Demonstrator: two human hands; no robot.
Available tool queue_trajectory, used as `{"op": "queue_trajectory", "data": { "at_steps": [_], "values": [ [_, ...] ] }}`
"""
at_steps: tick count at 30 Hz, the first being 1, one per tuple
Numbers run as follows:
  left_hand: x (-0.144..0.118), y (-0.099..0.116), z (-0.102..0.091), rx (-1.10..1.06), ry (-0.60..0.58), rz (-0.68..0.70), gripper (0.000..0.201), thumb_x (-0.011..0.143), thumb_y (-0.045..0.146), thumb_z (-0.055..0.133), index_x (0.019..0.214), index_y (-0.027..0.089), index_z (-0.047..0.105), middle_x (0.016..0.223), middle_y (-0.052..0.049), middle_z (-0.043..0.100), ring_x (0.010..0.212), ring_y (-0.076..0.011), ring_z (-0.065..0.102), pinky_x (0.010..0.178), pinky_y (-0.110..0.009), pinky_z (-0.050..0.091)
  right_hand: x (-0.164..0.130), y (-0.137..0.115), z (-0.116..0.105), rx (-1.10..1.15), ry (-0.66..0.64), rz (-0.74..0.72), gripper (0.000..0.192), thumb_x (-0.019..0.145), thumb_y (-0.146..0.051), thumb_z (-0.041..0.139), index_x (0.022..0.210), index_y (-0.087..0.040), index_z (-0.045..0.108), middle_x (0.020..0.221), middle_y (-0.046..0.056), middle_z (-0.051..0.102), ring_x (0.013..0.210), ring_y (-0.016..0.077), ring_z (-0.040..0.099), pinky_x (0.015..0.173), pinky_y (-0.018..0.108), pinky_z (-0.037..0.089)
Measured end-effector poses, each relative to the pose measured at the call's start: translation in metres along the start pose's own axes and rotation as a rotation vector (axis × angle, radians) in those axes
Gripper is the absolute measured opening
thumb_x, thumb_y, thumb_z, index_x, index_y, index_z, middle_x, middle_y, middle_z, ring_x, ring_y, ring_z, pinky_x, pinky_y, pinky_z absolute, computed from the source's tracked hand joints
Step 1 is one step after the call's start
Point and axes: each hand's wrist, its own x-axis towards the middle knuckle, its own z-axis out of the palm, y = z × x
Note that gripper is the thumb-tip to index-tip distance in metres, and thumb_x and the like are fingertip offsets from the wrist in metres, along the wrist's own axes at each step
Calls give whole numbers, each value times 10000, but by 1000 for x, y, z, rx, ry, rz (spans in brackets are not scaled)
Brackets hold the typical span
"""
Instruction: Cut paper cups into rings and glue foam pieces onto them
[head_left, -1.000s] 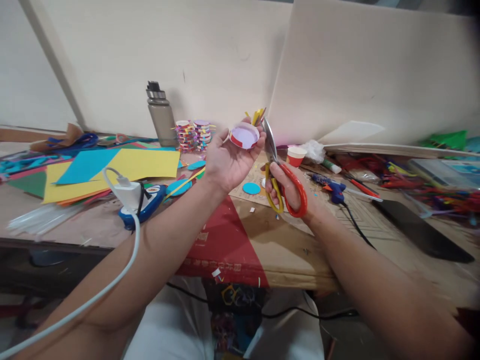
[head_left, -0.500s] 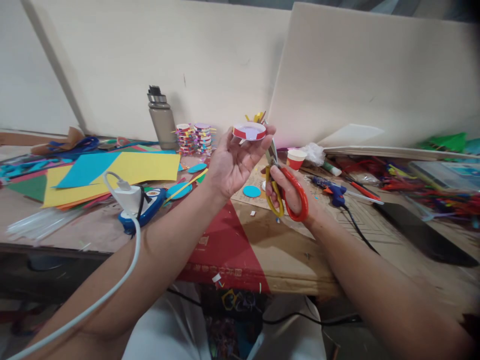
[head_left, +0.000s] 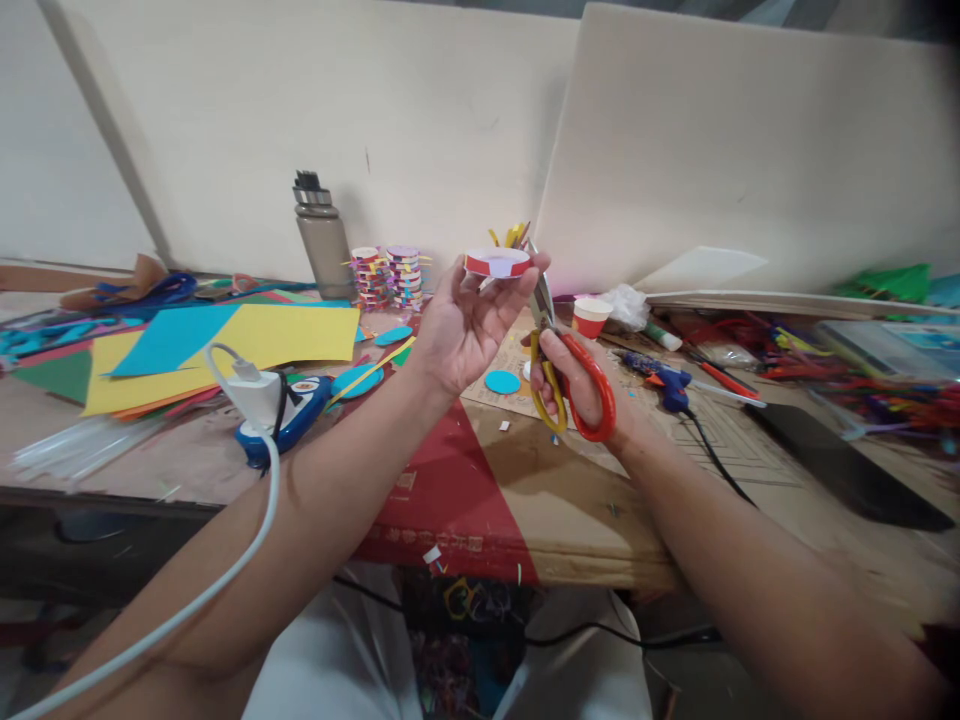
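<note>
My left hand [head_left: 463, 325] holds up a small round red-and-white paper cup piece [head_left: 498, 262] by its fingertips, above the table. Yellow paper strips stick up behind that piece. My right hand [head_left: 576, 385] grips scissors [head_left: 570, 375] with one red and one yellow handle; the blades point up, just right of the paper piece and partly behind my left fingers. A cyan paper disc [head_left: 502, 381] lies on the cardboard below both hands.
A grey bottle [head_left: 321, 235] and stacks of decorated cup pieces [head_left: 390, 272] stand by the wall. Yellow and blue paper sheets [head_left: 225, 340], a white charger [head_left: 255, 392] with cable, a red-and-white cup [head_left: 590, 315], a blue glue gun [head_left: 664, 375] and craft clutter at right lie on the table.
My left hand turned the paper piece from facing me to nearly edge-on and lifted it slightly. The scissors stayed beside it, almost still over the last half second.
</note>
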Motion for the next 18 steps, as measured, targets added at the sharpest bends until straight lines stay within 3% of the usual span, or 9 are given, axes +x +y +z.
{"op": "queue_trajectory", "data": {
  "at_steps": [5, 18],
  "values": [
    [0, 0, 0, 57, -4, 1, 476, 1013, 347, 335, 1359, 53, 478, 1296, -167, 613, 1239, -308, 579, 885, -297, 587, 0, 1, -1, 11, -20, -22, 436, 812, -664, 580, 871, -233, 566, 571, -29, 546, 413, 103, 457, 367, 234, 366],
    [-3, 0, -3, 93, 11, 50, 411, 973, 277, 393, 1311, 87, 529, 1223, -158, 663, 1241, -307, 585, 961, -375, 568, 1, 1, -1, 28, -17, -44, 414, 838, -632, 574, 909, -224, 572, 585, -34, 550, 424, 92, 462, 368, 216, 379]
  ]
}}
